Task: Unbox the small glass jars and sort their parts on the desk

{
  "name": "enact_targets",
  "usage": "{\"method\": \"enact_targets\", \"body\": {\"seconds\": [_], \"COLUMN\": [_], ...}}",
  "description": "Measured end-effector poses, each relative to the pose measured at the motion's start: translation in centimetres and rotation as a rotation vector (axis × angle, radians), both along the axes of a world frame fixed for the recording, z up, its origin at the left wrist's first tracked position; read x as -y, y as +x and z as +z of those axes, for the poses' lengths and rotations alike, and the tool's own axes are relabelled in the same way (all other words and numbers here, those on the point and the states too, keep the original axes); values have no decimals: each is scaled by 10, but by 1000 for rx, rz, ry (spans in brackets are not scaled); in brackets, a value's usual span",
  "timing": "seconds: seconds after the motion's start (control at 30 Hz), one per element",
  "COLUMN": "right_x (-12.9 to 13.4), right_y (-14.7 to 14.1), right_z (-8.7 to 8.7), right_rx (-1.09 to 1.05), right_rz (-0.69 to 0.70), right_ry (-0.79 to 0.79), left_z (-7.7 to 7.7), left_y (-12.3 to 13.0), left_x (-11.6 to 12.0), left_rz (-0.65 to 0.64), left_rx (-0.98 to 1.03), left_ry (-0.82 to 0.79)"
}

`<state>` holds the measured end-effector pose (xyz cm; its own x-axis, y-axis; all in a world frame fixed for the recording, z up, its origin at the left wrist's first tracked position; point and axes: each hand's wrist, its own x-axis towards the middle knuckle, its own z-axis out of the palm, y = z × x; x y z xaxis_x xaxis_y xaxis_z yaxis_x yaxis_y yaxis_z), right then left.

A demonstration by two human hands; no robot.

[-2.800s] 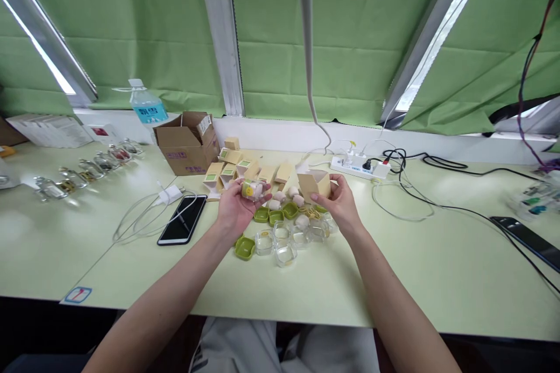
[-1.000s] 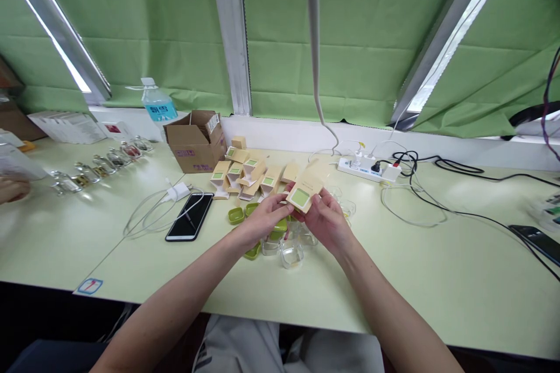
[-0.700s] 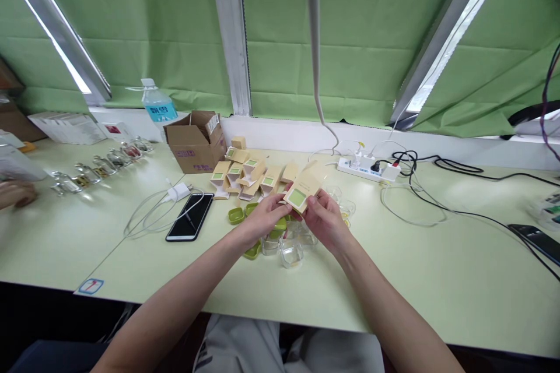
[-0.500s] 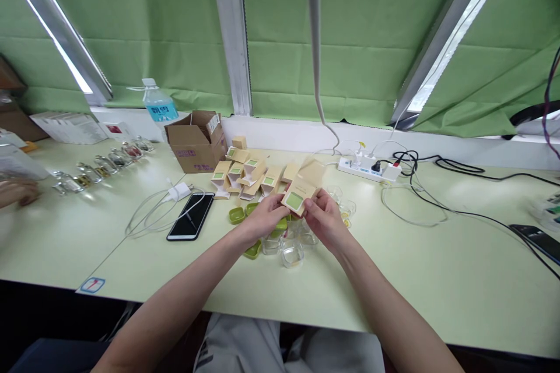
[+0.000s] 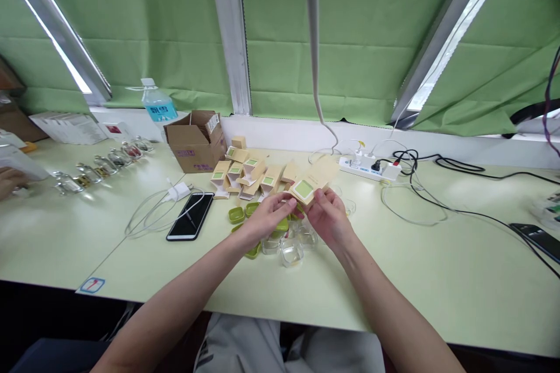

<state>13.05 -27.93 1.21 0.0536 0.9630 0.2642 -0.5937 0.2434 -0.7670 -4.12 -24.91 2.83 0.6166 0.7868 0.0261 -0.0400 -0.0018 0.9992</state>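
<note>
A flat cream cardboard sleeve (image 5: 315, 179) with a green square on it is tilted up above the table. My left hand (image 5: 275, 213) pinches its lower left side, and my right hand (image 5: 327, 213) grips its lower right side. Below the hands lie several green square trays (image 5: 237, 215) and several clear plastic cups (image 5: 291, 252); the hands hide part of them. Behind my left hand is a heap of small cream boxes (image 5: 270, 178) with green squares, some with open flaps.
An open brown carton (image 5: 196, 143) stands at the back, with a bottle (image 5: 158, 106) behind. A phone (image 5: 191, 217) and white cable lie left. Small glass bottles (image 5: 105, 165) and another person's hand (image 5: 9, 180) are farther left. A power strip (image 5: 370, 168) and black cables lie right.
The cardboard sleeve has moved slightly up and right and turned, with both my hands still on it. At the far left, the other person's hand has shifted left and up.
</note>
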Motion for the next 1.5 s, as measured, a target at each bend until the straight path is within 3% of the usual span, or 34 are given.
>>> {"method": "enact_targets", "body": {"seconds": [0.27, 0.47, 0.63, 1.2, 1.4, 1.5], "right_x": [2, -1, 1, 1, 0, 2], "right_y": [-7, -7, -6, -10, -8, -8], "right_z": [-6, -4, -3, -9, -9, -8], "right_rx": [30, 8, 23, 27, 17, 33], "right_rz": [8, 5, 10, -32, -42, -53], "right_ry": [-12, -12, -11, -13, -35, -46], "left_z": [1, 1, -2, -5, -2, -5], "left_y": [3, 3, 0, 4, 0, 0], "left_x": [1, 1, 0, -3, -1, -1], "left_rz": [-21, 21, -77, -2, -122, -90], "left_rx": [104, 57, 134, 78, 169, 174], "left_ry": [11, -14, -12, 19, 6, 6]}}
